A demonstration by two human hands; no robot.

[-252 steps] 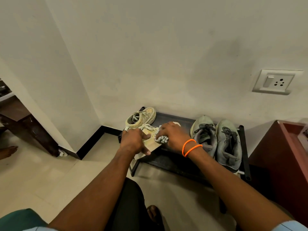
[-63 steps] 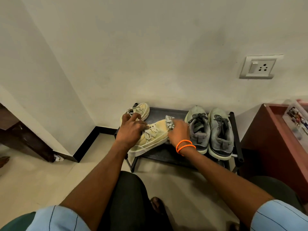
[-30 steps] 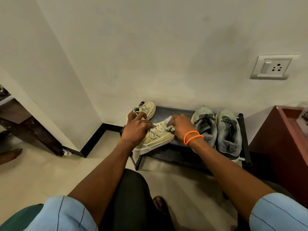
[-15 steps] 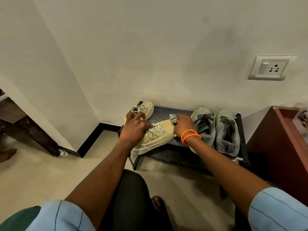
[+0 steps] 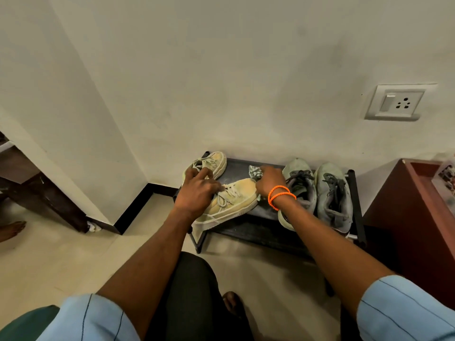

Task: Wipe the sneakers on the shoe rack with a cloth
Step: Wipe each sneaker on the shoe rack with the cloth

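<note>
A low black shoe rack (image 5: 248,227) stands against the wall. A cream sneaker (image 5: 236,200) lies tilted across its left part, its heel over the front edge. My left hand (image 5: 197,190) holds it around the collar and laces, with two fingers stretched out. My right hand (image 5: 269,180), with orange bands at the wrist, grips a bunched grey cloth (image 5: 254,171) against the sneaker's toe. The second cream sneaker (image 5: 211,162) sits behind my left hand. Two grey sneakers (image 5: 320,193) stand side by side on the rack's right part.
A dark red wooden cabinet (image 5: 413,217) stands close to the rack's right end. A wall socket (image 5: 396,103) is above it. A dark wooden furniture leg (image 5: 44,200) and someone's bare foot (image 5: 11,230) are at the far left. Beige floor tiles lie in front.
My right hand with the cloth has slid from the sneaker's laces up to its toe. My left hand has stayed on the sneaker, and earlier that shoe was turned over from its sole.
</note>
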